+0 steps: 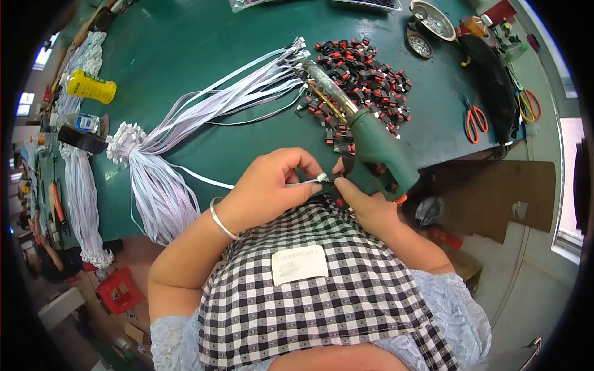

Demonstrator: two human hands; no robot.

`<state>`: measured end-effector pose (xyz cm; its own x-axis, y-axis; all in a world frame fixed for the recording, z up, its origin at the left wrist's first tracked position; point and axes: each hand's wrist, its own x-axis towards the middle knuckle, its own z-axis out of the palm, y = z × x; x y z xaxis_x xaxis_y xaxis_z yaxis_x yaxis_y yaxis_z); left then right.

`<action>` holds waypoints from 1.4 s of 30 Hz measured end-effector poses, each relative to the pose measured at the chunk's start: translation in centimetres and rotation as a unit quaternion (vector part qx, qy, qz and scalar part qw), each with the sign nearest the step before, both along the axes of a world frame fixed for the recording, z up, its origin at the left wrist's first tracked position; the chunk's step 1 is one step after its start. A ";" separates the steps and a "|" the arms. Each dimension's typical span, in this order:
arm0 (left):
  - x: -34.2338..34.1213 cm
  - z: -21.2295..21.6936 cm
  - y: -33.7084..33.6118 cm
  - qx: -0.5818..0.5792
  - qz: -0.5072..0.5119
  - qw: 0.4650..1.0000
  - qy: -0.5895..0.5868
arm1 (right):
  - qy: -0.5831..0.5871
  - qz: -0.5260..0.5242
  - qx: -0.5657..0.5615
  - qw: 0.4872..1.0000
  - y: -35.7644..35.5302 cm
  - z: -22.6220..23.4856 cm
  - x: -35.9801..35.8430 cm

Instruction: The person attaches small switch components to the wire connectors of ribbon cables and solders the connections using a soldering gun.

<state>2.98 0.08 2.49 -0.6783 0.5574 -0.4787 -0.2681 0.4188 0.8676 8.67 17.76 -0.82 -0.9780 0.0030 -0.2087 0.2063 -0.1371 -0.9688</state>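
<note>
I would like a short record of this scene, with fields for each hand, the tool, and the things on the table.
left hand: pinches the end of a white flat cable
right hand: grips the handle of the green glue gun
glue gun: nozzle points away over the table
table: green
on table: bundle of white flat cables, pile of red-black connectors, orange scissors

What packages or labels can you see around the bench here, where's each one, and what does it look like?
White label patch: on the checked apron, just below the hands; a rounded rectangle with faint print.
Yellow bottle: lying on its side at the far left of the green table; yellow body, lighter cap end.
Small clear bottle: left table edge, below the yellow one; blue-and-white label band.
No screens or signs show.
</note>
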 end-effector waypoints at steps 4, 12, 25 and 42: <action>0.9 -0.9 -0.6 0.028 -0.036 0.985 0.166 | -0.004 -0.004 0.001 1.000 0.1 -0.5 0.5; 1.4 -2.3 -0.5 0.187 0.106 0.977 -0.012 | 0.004 -0.003 0.004 1.000 -0.3 0.4 0.7; 1.6 -2.2 0.5 0.145 0.129 0.981 0.015 | 0.078 0.005 0.035 0.996 -0.5 -0.9 0.8; 3.7 2.2 -13.3 0.298 -0.098 0.920 -0.234 | 0.264 -0.091 0.218 0.935 9.2 -1.3 -1.2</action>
